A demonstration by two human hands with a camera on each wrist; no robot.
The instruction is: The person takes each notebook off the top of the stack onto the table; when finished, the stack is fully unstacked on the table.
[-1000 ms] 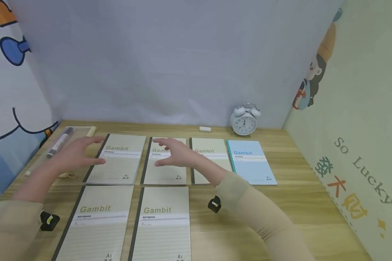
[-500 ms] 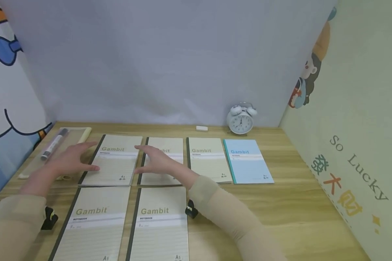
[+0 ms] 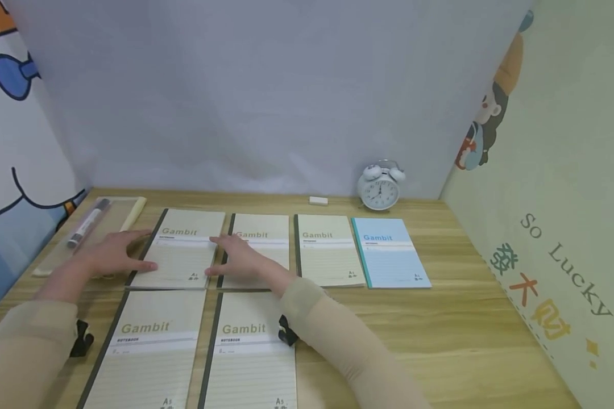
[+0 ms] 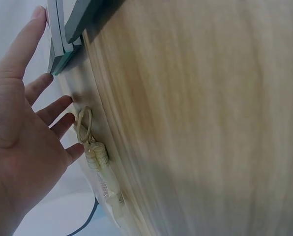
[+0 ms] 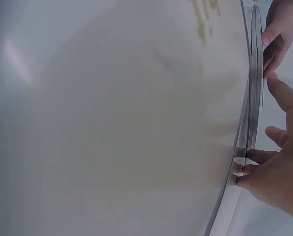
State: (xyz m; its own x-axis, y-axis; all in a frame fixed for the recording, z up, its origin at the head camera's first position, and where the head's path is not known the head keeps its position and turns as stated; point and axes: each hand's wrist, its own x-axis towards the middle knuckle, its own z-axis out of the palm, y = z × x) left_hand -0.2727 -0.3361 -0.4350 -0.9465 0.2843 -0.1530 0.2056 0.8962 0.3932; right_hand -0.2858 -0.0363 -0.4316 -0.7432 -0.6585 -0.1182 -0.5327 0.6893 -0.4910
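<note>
A cream Gambit notebook [image 3: 181, 253] with a dark spine lies flat at the back left, between my two hands. My left hand [image 3: 113, 253] is at its spine side, thumb along the near left part and fingers spread. In the left wrist view the left thumb [image 4: 31, 32] meets the edge of the stacked-looking notebook [image 4: 60, 34]. My right hand [image 3: 247, 261] is at its right edge, partly over a second cream notebook [image 3: 266, 227]. In the right wrist view, the right fingertips [image 5: 252, 156] are by a notebook edge; firm contact is hard to tell.
Two more cream notebooks [image 3: 153, 363] [image 3: 256, 369] lie in front. Rightward are another cream notebook [image 3: 327, 255] and a blue one [image 3: 393, 255]. A clear pouch [image 3: 46, 262] with a marker [image 3: 88, 223] lies left. An eraser-like white block [image 3: 318, 200] and alarm clock [image 3: 380, 193] stand behind.
My right hand has moved left from above the second notebook to the first notebook's right edge. My left hand has lowered slightly beside its spine. The notebooks stay in place.
</note>
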